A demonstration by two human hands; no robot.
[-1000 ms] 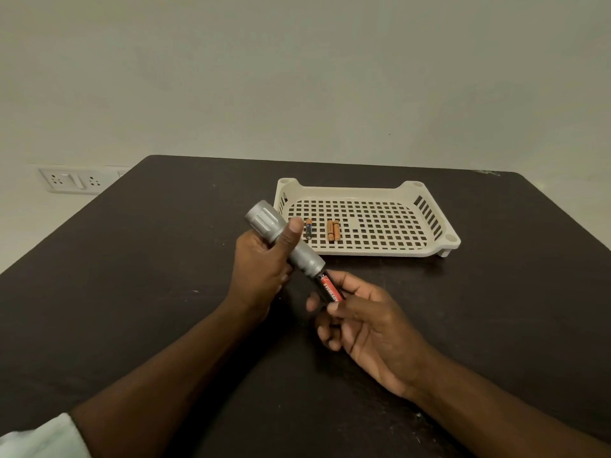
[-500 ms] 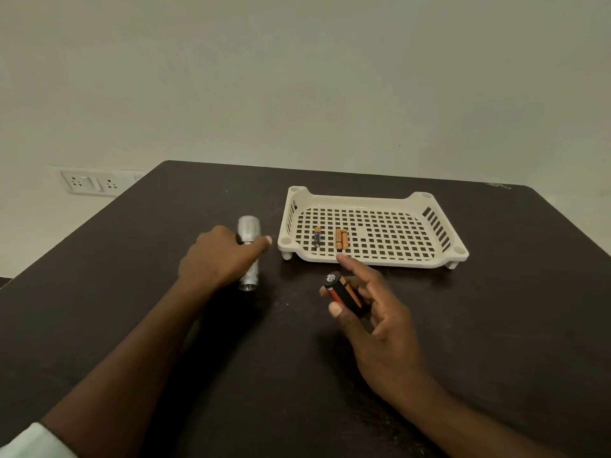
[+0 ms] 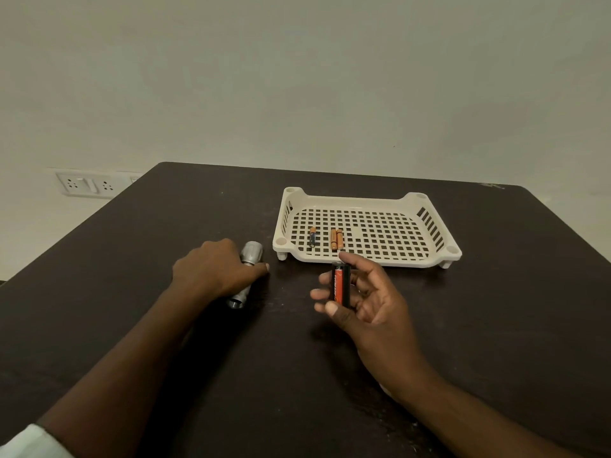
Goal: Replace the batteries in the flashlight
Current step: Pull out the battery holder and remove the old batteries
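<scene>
The left hand [image 3: 215, 269] grips the silver metal flashlight [image 3: 246, 274] lying on the dark bench [image 3: 496, 325]. The right hand [image 3: 367, 299] pinches a black-and-red battery holder [image 3: 340, 284] upright, just before the cream slotted plastic tray [image 3: 363, 257].

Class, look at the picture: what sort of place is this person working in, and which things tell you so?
Probably a plain indoor room with a work table: a dark table against a bare wall, and a wall socket low down.
</scene>
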